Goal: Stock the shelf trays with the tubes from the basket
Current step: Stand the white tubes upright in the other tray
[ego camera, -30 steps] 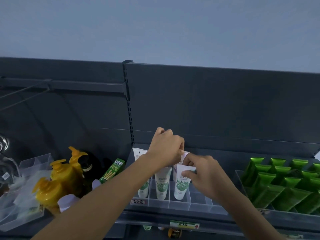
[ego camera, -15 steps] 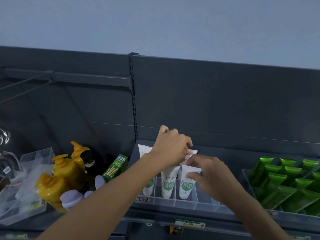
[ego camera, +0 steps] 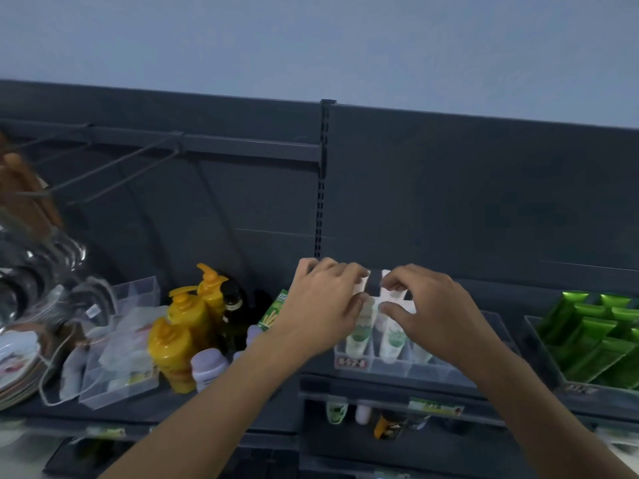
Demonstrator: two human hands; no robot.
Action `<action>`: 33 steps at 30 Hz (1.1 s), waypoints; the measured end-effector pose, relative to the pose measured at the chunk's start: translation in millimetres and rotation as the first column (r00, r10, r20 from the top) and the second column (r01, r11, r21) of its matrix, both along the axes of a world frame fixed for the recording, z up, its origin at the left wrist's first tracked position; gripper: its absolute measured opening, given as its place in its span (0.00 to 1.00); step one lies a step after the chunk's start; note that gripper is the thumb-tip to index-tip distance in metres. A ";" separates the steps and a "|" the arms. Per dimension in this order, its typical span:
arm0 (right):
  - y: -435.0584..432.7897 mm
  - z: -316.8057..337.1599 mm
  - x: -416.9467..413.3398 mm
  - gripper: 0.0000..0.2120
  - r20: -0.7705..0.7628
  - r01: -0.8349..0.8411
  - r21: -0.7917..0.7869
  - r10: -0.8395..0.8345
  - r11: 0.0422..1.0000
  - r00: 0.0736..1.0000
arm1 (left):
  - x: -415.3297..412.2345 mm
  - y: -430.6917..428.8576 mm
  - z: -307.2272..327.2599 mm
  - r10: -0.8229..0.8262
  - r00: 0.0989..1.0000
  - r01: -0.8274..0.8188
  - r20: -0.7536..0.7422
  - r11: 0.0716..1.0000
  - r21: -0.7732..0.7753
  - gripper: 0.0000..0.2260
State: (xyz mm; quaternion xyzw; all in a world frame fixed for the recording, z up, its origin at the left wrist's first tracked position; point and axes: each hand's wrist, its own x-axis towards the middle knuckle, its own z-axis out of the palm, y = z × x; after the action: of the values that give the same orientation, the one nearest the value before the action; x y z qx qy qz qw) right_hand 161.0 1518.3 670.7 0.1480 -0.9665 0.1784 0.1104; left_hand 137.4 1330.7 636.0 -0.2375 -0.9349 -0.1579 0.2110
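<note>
Both hands are up at the shelf (ego camera: 318, 385), side by side over a clear tray (ego camera: 446, 373) split into narrow slots. The left hand (ego camera: 325, 305) has its fingers (ego camera: 345, 274) curled over and pinching the flat top of the left tube (ego camera: 358, 337), a white one with green print that stands upright in a slot near the tray's left end. The right hand (ego camera: 432, 316) grips the right tube (ego camera: 392, 340) the same way, thumb below and fingertips (ego camera: 397, 278) above its crimped end. That tube stands in the next slot along, just beside the first. The two hands are near each other but apart.

A red-and-white label (ego camera: 351, 363) sits on the tray's front. To the right, another tray holds rows of green pouches (ego camera: 594, 333). To the left stand yellow pump bottles (ego camera: 183, 316), a dark bottle (ego camera: 235, 305), a green box (ego camera: 273, 312) and a white jar (ego camera: 209, 368), then a clear box (ego camera: 121, 340) and a stack of plates (ego camera: 17, 361) at the far edge, blurred. More goods show dimly on the shelf below.
</note>
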 end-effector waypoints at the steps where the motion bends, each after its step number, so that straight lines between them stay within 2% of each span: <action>1: -13.2 -1.0 5.2 0.11 -0.004 -0.003 0.013 0.004 1.000 1.000 | 7.9 -16.1 -2.0 0.007 1.000 -0.007 0.002 1.000 -0.011 0.13; 7: -88.6 -31.3 52.0 0.14 -0.018 -0.023 0.005 0.023 1.000 1.000 | 63.7 -111.9 -34.3 -0.012 0.998 0.016 0.061 0.998 -0.059 0.15; 12: -145.2 -111.8 101.3 0.16 0.061 -0.078 -0.051 0.081 0.996 0.995 | 118.1 -177.9 -123.1 -0.002 0.959 -0.005 0.284 1.000 0.025 0.13; 14: -164.2 -162.0 120.1 0.16 0.125 -0.107 -0.058 0.114 0.993 0.986 | 143.7 -194.3 -174.7 0.037 0.910 -0.067 0.412 0.996 0.057 0.11; 16: -180.0 -218.2 138.1 0.15 0.224 -0.124 -0.066 0.135 0.990 0.965 | 169.2 -204.8 -235.5 0.061 0.826 -0.125 0.561 0.989 0.076 0.09; 21: -204.6 -362.3 169.5 0.14 0.482 -0.114 -0.017 0.108 0.993 0.869 | 215.4 -207.8 -392.8 0.107 0.605 -0.140 0.789 0.990 -0.026 0.07; 23: -209.8 -414.6 176.9 0.14 0.568 -0.104 0.015 0.078 0.994 0.820 | 225.6 -202.5 -445.3 0.135 0.530 -0.135 0.837 0.988 -0.073 0.08; 27: -210.8 -504.1 181.8 0.15 0.655 -0.091 0.141 -0.024 0.986 0.756 | 225.6 -190.9 -527.5 0.124 0.452 -0.113 0.884 0.990 -0.081 0.17; 31: -199.4 -566.4 177.4 0.24 0.721 -0.086 0.242 -0.120 0.966 0.683 | 220.0 -181.4 -581.1 0.102 0.411 -0.099 0.906 0.993 -0.067 0.21; 33: -194.4 -586.6 175.3 0.25 0.748 -0.098 0.273 -0.147 0.957 0.647 | 221.2 -179.2 -600.7 0.098 0.410 -0.071 0.907 0.995 -0.075 0.21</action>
State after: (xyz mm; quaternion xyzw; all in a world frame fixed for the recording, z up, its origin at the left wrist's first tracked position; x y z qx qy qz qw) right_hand 336.4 1323.9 84.1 0.0607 -0.9401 0.0793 -0.3261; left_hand 358.7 1151.5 35.3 -0.0694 -0.9130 -0.2388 -0.3234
